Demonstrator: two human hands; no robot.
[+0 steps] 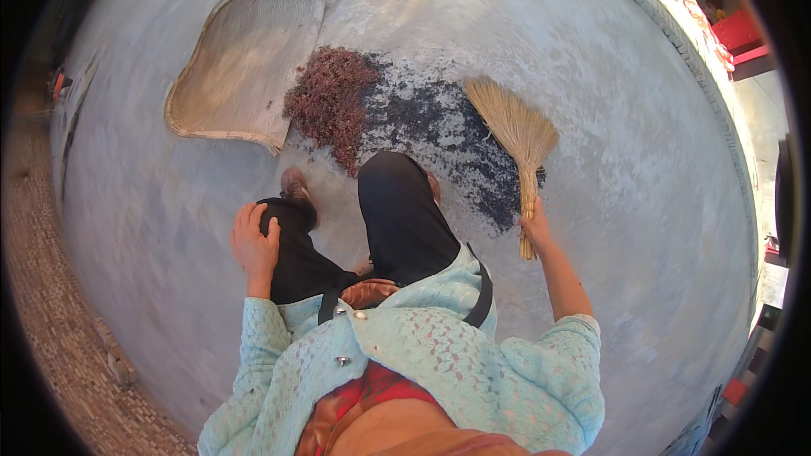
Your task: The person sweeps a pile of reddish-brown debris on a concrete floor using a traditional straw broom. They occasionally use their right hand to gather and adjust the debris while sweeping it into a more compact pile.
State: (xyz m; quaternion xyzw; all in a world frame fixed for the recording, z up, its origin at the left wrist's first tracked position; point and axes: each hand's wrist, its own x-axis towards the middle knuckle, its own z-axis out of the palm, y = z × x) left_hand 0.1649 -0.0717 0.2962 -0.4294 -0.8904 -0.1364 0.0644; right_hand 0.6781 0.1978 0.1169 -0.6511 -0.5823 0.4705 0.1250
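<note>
My right hand [534,224] is wrapped round the bound handle of a straw hand broom [515,122]. The broom's bristles fan out up and to the left, over the right edge of a spread of small dark grains [422,114]. Against the left side of that spread lies a heap of reddish-brown dried bits [334,97]. Left of the heap, a woven winnowing basket [245,67] rests on the floor with its open edge toward the heap. My left hand [256,241] lies on my left knee, fingers stretched, holding nothing.
Grey concrete floor [650,160] surrounds everything. My shoe [297,190] is just below the basket's corner. A brick-patterned surface [63,321] runs along the left rim, and a low edging [667,42] curves along the right. Red objects [739,34] stand beyond it.
</note>
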